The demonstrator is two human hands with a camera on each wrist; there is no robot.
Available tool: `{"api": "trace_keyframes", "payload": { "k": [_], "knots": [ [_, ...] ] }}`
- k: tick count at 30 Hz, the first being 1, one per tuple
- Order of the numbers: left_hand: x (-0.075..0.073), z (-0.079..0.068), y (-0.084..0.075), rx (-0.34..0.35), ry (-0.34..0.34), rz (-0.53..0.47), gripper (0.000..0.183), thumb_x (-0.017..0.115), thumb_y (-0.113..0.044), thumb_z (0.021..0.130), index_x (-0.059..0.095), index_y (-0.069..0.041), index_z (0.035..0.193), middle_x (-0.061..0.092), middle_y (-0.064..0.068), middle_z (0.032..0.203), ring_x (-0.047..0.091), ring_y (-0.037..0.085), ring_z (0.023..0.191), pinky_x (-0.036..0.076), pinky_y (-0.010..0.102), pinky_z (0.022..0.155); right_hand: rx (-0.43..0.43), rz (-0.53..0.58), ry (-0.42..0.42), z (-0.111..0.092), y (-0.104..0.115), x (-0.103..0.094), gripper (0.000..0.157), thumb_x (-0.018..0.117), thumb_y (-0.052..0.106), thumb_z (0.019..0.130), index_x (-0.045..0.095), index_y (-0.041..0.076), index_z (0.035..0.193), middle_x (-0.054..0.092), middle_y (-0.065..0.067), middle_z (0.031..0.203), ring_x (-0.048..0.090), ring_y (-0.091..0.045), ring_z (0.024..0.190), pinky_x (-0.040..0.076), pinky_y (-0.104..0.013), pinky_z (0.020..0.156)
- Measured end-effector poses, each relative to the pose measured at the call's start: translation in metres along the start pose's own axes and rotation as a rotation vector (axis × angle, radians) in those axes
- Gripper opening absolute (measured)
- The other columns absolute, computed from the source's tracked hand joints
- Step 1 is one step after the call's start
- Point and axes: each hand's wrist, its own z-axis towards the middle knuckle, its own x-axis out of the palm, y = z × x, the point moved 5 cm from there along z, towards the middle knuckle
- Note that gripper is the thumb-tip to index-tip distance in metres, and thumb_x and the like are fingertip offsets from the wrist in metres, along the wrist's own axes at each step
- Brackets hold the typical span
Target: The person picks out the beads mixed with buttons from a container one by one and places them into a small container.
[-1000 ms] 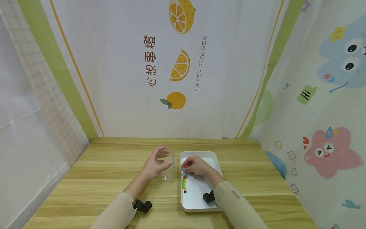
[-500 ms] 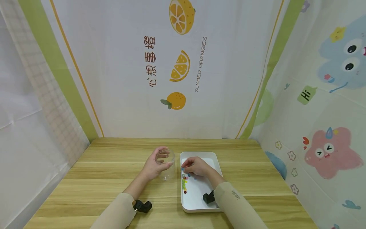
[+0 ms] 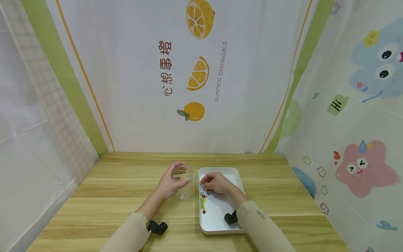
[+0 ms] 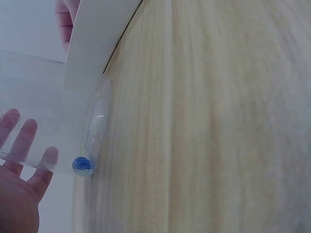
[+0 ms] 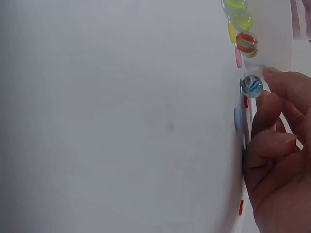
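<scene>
My left hand (image 3: 170, 182) grips a clear plastic cup (image 3: 184, 192), which stands upright on the table left of the tray. Low in the cup (image 4: 43, 97), at its base, the left wrist view shows a blue marble (image 4: 82, 165). My right hand (image 3: 217, 182) reaches into a white tray (image 3: 220, 227) at its left wall. Its thumb and index fingertip pinch a clear marble with blue swirls (image 5: 252, 86); the fingers partly cover this contact. Along that wall lie yellow-green marbles (image 5: 241, 20) and a red-striped marble (image 5: 247, 42).
Small flat coloured discs, among them a light blue disc (image 5: 237, 118) and a pink disc (image 5: 238, 57), lie in the tray near the marbles. The wooden table (image 3: 126, 182) ends at a printed cloth (image 3: 141, 122) behind. Black wrist cameras (image 3: 157, 227) sit on both forearms.
The right fingers shift only slightly at the tray's left wall, and small coloured pieces beside them show a little differently. The left hand and cup hold still.
</scene>
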Motion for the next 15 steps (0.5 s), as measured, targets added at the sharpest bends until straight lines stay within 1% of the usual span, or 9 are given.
{"api": "trace_keyframes", "payload": {
  "k": [7,13,15],
  "knots": [
    [0.0,0.0,0.0,-0.001,-0.002,-0.009,0.067,0.084,-0.012,0.095,0.049,-0.012,0.153,0.058,0.031,0.149,0.058,0.05,0.138,0.048,0.069,0.117,-0.001,0.014,-0.015,-0.001,0.005,-0.003,0.014,0.08,0.015,0.1,0.078,0.013,0.114,0.069,-0.003,0.103,0.059,-0.015,0.076,0.053,-0.025,0.067],
    [0.0,0.0,0.0,-0.001,-0.004,-0.01,0.068,0.084,-0.012,0.095,0.049,-0.012,0.153,0.059,0.03,0.149,0.058,0.05,0.138,0.048,0.069,0.117,-0.035,0.036,-0.033,-0.001,0.006,-0.009,0.014,0.08,0.016,0.101,0.078,0.012,0.114,0.071,-0.002,0.103,0.06,-0.015,0.073,0.055,-0.027,0.067],
    [0.0,0.0,0.0,-0.002,-0.004,-0.006,0.068,0.084,-0.012,0.095,0.05,-0.012,0.153,0.059,0.029,0.149,0.058,0.05,0.138,0.048,0.069,0.117,-0.034,0.051,-0.042,-0.001,0.005,-0.012,0.014,0.079,0.017,0.101,0.078,0.012,0.115,0.072,-0.001,0.101,0.061,-0.014,0.073,0.055,-0.027,0.068]
  ]
}}
